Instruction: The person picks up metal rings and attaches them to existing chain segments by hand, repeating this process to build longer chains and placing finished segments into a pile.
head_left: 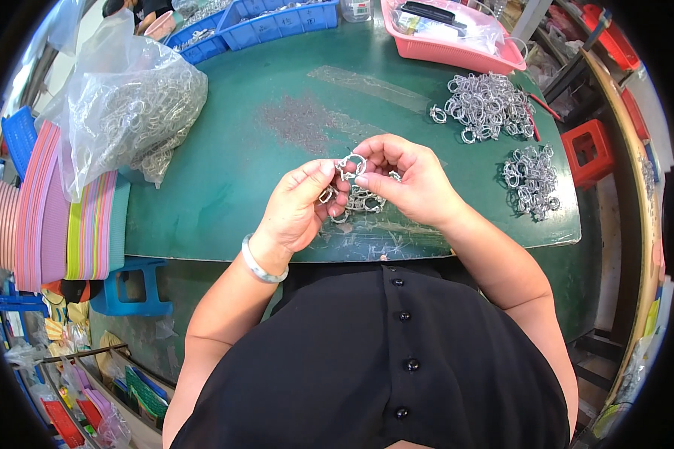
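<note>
Over the near middle of the green table, both hands meet at a small silver metal ring (362,159) with little projections. My left hand (292,206) is closed, thumb and fingers pinching the ring's left side. Another ring (326,195) shows at its curled fingers; whether it is gripped or only touching, I cannot tell. My right hand (416,183) is also closed, its thumb and forefinger on the ring's right side. A bit of metal shows by its palm, mostly hidden. Just under the hands lies a small heap of similar rings (368,200), partly covered by the fingers.
Two piles of rings (490,106) (532,182) lie at the right, with red-handled pliers (545,107) beside the far one. A clear plastic bag (138,101) of rings stands at left. Blue bins (277,28) and a pink basket (457,56) line the far edge. Dark grit (296,123) covers a patch.
</note>
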Demonstrator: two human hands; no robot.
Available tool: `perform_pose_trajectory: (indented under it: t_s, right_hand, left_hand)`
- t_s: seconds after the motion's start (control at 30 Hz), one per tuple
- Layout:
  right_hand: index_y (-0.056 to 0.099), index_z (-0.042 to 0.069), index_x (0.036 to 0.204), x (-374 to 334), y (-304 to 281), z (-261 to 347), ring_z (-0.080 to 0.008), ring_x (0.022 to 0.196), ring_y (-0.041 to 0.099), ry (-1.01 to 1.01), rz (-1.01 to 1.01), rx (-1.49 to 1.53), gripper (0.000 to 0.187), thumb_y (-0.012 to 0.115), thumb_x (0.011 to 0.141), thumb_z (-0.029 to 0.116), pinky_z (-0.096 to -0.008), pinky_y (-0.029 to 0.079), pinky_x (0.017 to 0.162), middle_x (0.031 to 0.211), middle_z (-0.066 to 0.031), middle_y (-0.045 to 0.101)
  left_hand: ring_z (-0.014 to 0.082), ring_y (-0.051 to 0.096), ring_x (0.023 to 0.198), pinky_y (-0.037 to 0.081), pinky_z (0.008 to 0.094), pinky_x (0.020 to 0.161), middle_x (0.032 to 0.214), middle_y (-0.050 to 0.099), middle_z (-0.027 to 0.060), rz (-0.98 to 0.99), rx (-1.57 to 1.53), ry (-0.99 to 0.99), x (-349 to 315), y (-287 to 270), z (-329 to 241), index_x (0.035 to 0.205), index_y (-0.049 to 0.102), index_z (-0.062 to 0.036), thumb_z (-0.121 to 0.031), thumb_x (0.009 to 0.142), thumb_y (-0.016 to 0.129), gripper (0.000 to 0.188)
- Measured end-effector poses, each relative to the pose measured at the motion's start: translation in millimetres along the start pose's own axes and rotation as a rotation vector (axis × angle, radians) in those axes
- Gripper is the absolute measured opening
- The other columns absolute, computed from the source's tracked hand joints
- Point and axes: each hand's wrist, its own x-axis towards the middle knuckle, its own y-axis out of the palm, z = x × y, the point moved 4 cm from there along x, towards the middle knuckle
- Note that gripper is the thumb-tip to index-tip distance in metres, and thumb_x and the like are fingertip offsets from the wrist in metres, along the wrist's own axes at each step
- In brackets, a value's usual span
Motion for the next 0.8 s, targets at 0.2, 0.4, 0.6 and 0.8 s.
perform_pose_trajectory:
  t_s: [0.2,0.4,0.6,0.8]
  right_hand:
    - [0.056,0.001,0.096,-0.9,1.9,5.4,-0.0048,0.063,0.047,-0.017,-0.014,-0.065,0.021,0.062,0.076,0.004,-0.0199,0.041,0.059,0.071,0.0009,0.053]
    - [0.054,0.0,0.1,-1.1,1.8,5.1,-0.0043,0.072,0.05,-0.002,0.034,-0.075,0.023,0.061,0.078,0.002,-0.0187,0.041,0.064,0.079,0.0016,0.054]
    - [0.054,0.001,0.101,-1.6,1.3,5.3,-0.0044,0.072,0.049,0.014,0.041,0.011,0.022,0.058,0.08,0.004,-0.0193,0.041,0.065,0.079,0.001,0.055]
    - [0.053,0.001,0.103,-2.9,-1.0,6.1,-0.0033,0.076,0.049,0.026,0.06,0.044,0.022,0.058,0.082,0.005,-0.0178,0.041,0.066,0.083,0.0011,0.055]
  left_hand:
    - [0.0074,0.048,0.06,0.04,0.0196,0.053,0.074,0.057,0.0002,-0.013,0.019,-0.011,-1.7,1.3,-3.4,0.096,0.06,-0.004,-0.025,0.089,0.05,0.024]
    - [0.0076,0.048,0.06,0.04,0.0193,0.053,0.073,0.057,0.0004,-0.017,0.057,-0.007,-2.2,1.3,-5.4,0.098,0.06,-0.0034,-0.023,0.088,0.05,0.024]
    - [0.0074,0.049,0.059,0.041,0.0183,0.053,0.074,0.057,0.0004,0.013,0.01,-0.05,-2.0,1.0,-7.2,0.1,0.059,-0.0024,-0.021,0.089,0.048,0.025]
    - [0.0081,0.051,0.062,0.043,0.0184,0.057,0.076,0.058,0.0023,0.066,-0.036,-0.067,0.3,2.3,-5.4,0.104,0.056,0.0003,-0.019,0.089,0.048,0.026]
